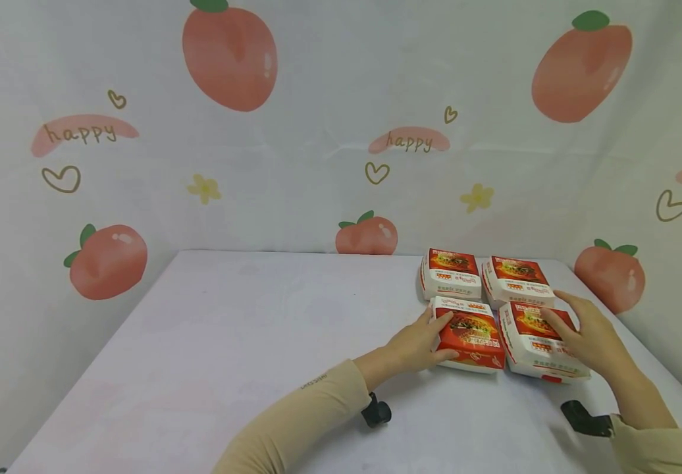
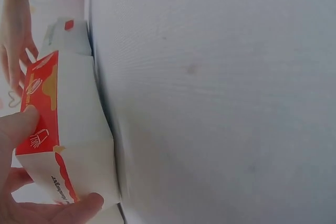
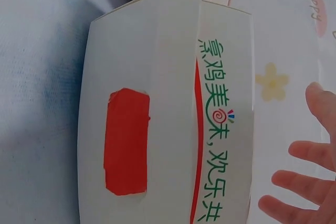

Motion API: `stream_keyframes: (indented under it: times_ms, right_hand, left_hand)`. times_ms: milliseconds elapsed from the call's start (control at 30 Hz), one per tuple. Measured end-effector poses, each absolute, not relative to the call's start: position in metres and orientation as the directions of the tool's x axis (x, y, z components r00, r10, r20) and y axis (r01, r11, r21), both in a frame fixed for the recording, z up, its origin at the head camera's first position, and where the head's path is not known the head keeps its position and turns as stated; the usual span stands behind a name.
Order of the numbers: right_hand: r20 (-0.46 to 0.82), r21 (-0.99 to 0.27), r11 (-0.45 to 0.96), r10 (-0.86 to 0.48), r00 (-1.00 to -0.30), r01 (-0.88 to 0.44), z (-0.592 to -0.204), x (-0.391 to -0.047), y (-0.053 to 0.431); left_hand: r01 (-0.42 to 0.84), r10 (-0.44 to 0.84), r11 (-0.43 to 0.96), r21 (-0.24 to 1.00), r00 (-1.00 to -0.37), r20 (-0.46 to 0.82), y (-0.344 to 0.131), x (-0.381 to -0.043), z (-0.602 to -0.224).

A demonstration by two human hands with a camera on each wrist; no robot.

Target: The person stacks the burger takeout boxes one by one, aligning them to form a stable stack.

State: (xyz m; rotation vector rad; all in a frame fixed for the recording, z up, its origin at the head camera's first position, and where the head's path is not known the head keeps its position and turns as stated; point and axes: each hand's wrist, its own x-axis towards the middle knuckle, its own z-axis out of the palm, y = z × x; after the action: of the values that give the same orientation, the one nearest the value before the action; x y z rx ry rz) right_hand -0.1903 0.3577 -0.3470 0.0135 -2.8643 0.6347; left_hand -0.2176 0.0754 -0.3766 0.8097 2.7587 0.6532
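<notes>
Several white-and-red hamburger boxes stand in two rows at the table's right. My left hand [image 1: 415, 343] touches the left side of the front-left box [image 1: 472, 332], one digit lying on its red top in the left wrist view and another fingertip low on its side panel [image 2: 79, 177]. Over the right part of the front-right box [image 1: 530, 355] is my right hand [image 1: 592, 337], fingers spread downward; in the right wrist view its fingertips [image 3: 278, 203] show just above the top edge. That box's front has a red sticker [image 3: 127, 142].
Behind them stand a back-left box [image 1: 452, 276] and a back-right box [image 1: 519, 280], close together. White cloth printed with fruit and hearts hangs behind the white table [image 1: 258, 329]. Black wrist mounts [image 1: 376, 411] are near both sleeves.
</notes>
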Motion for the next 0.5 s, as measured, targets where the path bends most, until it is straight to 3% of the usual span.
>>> stream_keyframes:
  times_ms: [500]
  right_hand:
    - [0.153,-0.408,0.912,0.012,-0.988,-0.052,-0.358,-0.19,0.37]
  left_hand:
    - [0.5,0.571,0.745,0.441,-0.82,-0.035,0.07,-0.215,-0.375]
